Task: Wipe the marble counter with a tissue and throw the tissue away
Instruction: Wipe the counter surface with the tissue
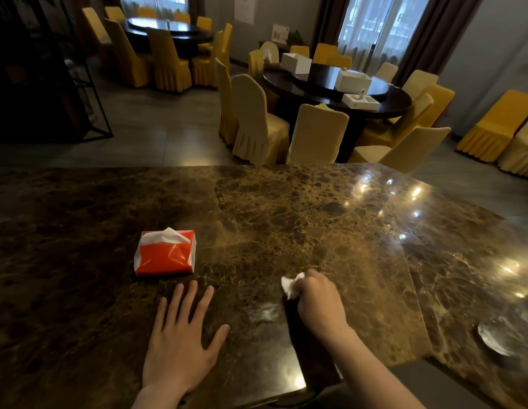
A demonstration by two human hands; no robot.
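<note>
A brown marble counter (pixel 301 219) fills the lower half of the head view. My right hand (pixel 320 299) is closed around a crumpled white tissue (pixel 291 284) and presses it on the counter near the front edge. A pale smear (pixel 265 312) lies just left of that hand. My left hand (pixel 180 340) rests flat on the counter with its fingers spread, holding nothing. A red tissue pack (pixel 165 253) with a white tissue sticking out of its top sits just beyond my left hand.
Beyond the counter stand round dark dining tables (pixel 384 104) ringed by yellow and cream covered chairs (pixel 257 122). White boxes (pixel 353 79) lie on the nearer table. A dark metal shelf (pixel 88 84) stands at the left. No bin shows.
</note>
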